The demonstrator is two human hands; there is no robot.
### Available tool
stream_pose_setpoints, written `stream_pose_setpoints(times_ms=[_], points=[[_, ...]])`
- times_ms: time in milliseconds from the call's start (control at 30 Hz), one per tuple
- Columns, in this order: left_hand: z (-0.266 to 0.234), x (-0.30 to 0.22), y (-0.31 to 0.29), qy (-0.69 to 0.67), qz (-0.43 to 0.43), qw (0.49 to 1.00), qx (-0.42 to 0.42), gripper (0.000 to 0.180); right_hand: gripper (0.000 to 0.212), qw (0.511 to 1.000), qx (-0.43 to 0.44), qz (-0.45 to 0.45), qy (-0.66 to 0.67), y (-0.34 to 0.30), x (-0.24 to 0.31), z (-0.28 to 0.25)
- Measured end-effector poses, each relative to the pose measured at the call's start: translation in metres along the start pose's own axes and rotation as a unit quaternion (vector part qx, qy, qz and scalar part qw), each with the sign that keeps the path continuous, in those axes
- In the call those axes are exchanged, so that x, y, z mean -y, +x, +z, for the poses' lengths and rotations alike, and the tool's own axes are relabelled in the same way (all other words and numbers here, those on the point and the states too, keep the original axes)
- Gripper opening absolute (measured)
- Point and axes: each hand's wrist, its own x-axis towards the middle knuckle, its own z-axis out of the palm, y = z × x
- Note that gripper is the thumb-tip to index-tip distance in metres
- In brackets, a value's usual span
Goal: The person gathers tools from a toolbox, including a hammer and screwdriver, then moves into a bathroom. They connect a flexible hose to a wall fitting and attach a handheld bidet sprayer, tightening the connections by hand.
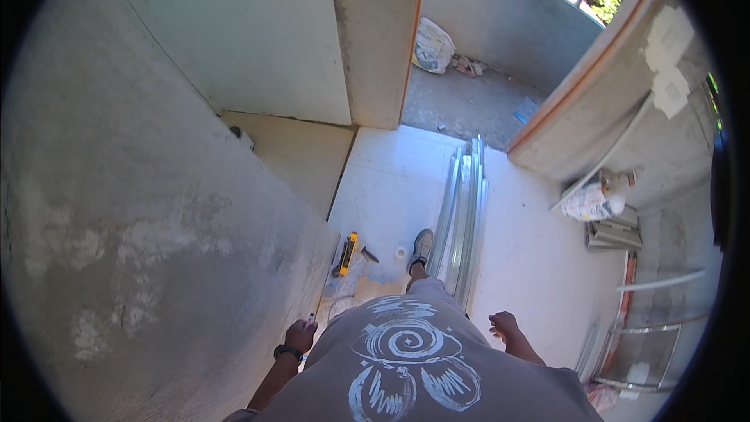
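Note:
My left hand point(300, 335), with a dark watch on its wrist, hangs beside the grey plastered wall point(156, 250). Its fingers close round a small, pale, pen-like thing point(310, 319) whose tip pokes out. On the other side of my body, my right hand point(504, 325) hangs with curled fingers above the white floor, and nothing shows in it. Ahead of the left hand, a yellow spirit level point(348, 254) lies on the floor with a dark, slim hand tool point(369, 255) close by. A small white roll point(401, 252) sits near my shoe point(422, 247).
Long metal profiles point(467, 211) lie along the floor beside my foot. A doorway leads to a walled balcony with a white sack point(433, 47) and rubble. At the right wall stand another sack point(590, 202), stacked grey pieces point(613, 233) and a metal frame point(641, 355).

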Motion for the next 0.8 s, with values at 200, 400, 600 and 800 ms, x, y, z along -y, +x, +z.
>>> stream_pose_setpoints(times_ms=[200, 400, 600, 800], points=[[0.057, -0.015, 0.023, 0.047, -0.243, 0.944, 0.219, 0.045, 0.025, 0.995, 0.009, -0.077, -0.067, 0.112, 0.260, -0.081], [0.023, -0.162, 0.111, -0.189, -0.207, 0.957, 0.075, 0.049, 0.039, 0.980, 0.041, -0.159, -0.111, 0.169, 0.476, -0.094], [0.009, -0.231, 0.202, -0.241, -0.126, 0.962, -0.020, 0.046, 0.041, 0.966, 0.086, -0.153, -0.191, 0.251, 0.595, -0.083], [0.012, -0.236, 0.262, -0.247, -0.192, 0.950, 0.008, 0.056, 0.034, 0.537, 0.164, -0.466, -0.684, 0.372, 0.648, -0.101]])
